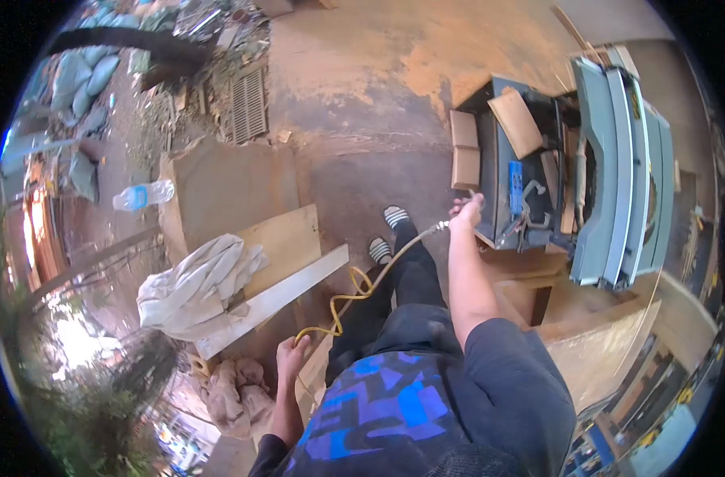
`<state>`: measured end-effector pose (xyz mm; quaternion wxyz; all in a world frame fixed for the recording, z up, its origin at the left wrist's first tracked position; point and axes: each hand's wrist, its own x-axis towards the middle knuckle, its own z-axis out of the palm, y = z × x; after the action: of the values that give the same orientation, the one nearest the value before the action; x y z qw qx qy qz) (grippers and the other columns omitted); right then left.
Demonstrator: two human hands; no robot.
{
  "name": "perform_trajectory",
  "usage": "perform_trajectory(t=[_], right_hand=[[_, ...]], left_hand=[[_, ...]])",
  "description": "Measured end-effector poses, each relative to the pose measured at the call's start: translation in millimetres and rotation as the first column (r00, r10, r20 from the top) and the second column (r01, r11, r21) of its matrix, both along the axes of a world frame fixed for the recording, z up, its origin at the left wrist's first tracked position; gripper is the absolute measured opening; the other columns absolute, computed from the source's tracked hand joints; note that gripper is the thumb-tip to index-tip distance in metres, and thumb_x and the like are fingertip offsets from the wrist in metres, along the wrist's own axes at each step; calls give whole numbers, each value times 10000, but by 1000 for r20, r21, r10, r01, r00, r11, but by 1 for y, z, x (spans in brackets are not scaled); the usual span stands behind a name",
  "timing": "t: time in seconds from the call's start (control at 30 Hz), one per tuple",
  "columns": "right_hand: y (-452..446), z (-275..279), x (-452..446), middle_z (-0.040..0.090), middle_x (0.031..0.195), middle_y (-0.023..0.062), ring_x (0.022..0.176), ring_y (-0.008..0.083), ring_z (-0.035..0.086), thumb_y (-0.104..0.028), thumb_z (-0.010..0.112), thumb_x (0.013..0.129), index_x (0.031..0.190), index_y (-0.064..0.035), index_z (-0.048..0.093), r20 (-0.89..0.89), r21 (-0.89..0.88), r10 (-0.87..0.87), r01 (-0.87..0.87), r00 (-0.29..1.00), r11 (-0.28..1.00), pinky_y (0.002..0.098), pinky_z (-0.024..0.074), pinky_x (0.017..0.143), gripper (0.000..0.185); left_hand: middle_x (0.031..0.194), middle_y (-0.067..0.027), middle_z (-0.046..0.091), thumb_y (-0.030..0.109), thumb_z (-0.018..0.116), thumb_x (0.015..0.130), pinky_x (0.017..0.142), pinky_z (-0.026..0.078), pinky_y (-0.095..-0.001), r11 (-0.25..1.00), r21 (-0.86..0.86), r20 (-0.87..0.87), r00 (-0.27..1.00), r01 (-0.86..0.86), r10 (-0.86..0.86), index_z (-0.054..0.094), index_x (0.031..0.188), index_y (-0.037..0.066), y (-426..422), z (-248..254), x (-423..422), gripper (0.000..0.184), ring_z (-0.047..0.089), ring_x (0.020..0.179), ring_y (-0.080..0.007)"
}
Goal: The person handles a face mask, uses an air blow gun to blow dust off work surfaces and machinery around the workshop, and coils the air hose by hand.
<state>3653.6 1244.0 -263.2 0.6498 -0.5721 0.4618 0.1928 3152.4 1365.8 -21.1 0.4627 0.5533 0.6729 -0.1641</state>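
Note:
A yellow coiled hose (pixel 336 306) runs in front of my body. My left hand (pixel 293 354) is closed around its lower part, beside the boards at left. At the hose's other end, near a metal fitting (pixel 438 227), my right hand (pixel 467 211) is wrapped round a small metal piece, close to the open dark box (pixel 494 230). Inside that box lie a blue object (pixel 515 187) and a grey metal tool (pixel 524 226). Wooden blocks (pixel 464 151) rest at its left edge, and another block (pixel 515 123) lies across its top.
Grey-green panels (pixel 609 175) stand right of the box. A white cloth (pixel 195 290) and a long white board (pixel 275 302) lie at left, with a plastic bottle (pixel 144 195) beyond them. Striped sandals (pixel 381 251) are on my feet. Rubble and a metal grate (pixel 250 106) are at upper left.

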Motion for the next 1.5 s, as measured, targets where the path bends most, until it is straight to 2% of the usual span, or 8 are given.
perform_trajectory(t=[0.2, 0.23, 0.27, 0.33, 0.4, 0.67, 0.93, 1.5], right_hand=[[57, -11, 16, 611, 740, 120, 501, 192, 506, -621, 465, 921, 964, -25, 557, -54, -99, 368, -372, 928, 923, 322, 395, 432, 605], [52, -93, 34, 613, 1098, 201, 896, 283, 605, -659, 431, 901, 1265, -4, 501, -117, -12, 608, -614, 785, 790, 421, 497, 724, 752], [67, -118, 30, 490, 1349, 207, 1276, 314, 428, -652, 408, 894, 1450, -40, 344, 30, 172, 738, -730, 675, 661, 482, 352, 1033, 829], [127, -52, -21, 612, 1131, 173, 867, 266, 576, -562, 467, 899, 1244, -77, 533, 32, 138, 891, -885, 452, 444, 408, 476, 730, 599], [184, -14, -64, 588, 678, 22, 477, 144, 383, -533, 477, 917, 742, -187, 501, 1, 306, 985, -938, 171, 163, 317, 303, 435, 389], [170, 205, -415, 627, 871, 43, 471, 151, 430, -480, 533, 946, 995, -148, 593, 509, 582, 724, -433, -466, -688, 312, 353, 425, 341], [-90, 328, -747, 610, 950, 124, 506, 182, 451, -435, 543, 946, 1041, -64, 585, 761, 574, 305, 374, -572, -728, 337, 390, 503, 385], [-516, 322, -1285, 618, 913, 75, 511, 116, 428, -418, 512, 971, 1026, -109, 573, 649, 586, 145, 370, -747, -721, 276, 368, 485, 319]], left_hand=[[571, -120, 519, 408, 673, 843, 569, 426, -354, 944, 226, 57, 970, -241, 234, 618, 733, -19, -46, 15, 9, 444, 495, 572, -141], [593, -147, 544, 426, 659, 847, 580, 437, -375, 911, 266, 113, 949, -315, 295, 621, 734, -12, -70, 3, -5, 454, 536, 581, -180], [615, -174, 570, 444, 644, 851, 590, 447, -396, 861, 321, 170, 918, -396, 359, 624, 735, -6, -94, -8, -19, 465, 576, 589, -219], [666, -190, 622, 501, 601, 852, 607, 467, -440, 832, 347, 7, 888, -433, 459, 654, 757, 26, -130, 12, -31, 487, 634, 645, -315], [681, -181, 635, 530, 579, 845, 618, 473, -464, 715, 455, -76, 777, -530, 625, 663, 747, 48, -162, 60, -37, 499, 639, 675, -343], [672, -153, 636, 499, 612, 822, 621, 483, -479, 160, 638, -4, 204, -754, 979, 657, 693, 82, -430, 108, -129, 438, 638, 698, -362], [654, -178, 617, 421, 629, 855, 604, 475, -455, -213, 787, 127, -186, -579, 974, 681, 802, 52, -673, 143, -202, 377, 622, 649, -372], [594, -207, 553, 290, 700, 823, 532, 434, -409, -347, 872, 144, -495, -346, 857, 642, 753, -7, -1038, 203, -503, 311, 573, 543, -356]])
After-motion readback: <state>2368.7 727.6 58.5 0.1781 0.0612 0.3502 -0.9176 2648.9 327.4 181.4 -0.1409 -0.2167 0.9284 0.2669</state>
